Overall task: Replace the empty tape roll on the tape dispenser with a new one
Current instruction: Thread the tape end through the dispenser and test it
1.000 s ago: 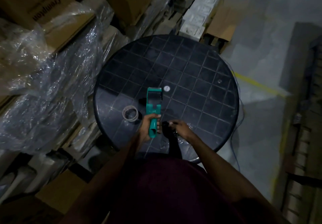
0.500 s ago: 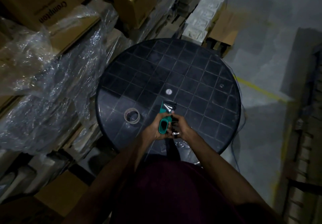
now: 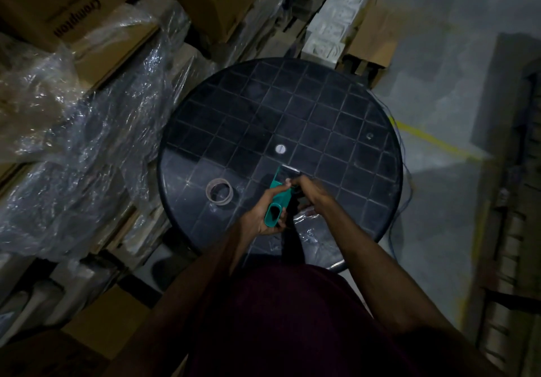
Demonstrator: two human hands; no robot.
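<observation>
Two hands (image 3: 288, 203) gripping teal tape dispenser (image 3: 278, 198), head pointing away

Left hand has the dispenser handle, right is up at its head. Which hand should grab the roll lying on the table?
Right. The left hand grips the green dispenser; the right hand only works at its head and can likely let go to reach the roll.

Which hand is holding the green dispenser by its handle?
The left hand: it grips the tape dispenser by its handle, while the right hand works at the dispenser's dark roller end instead.
</observation>
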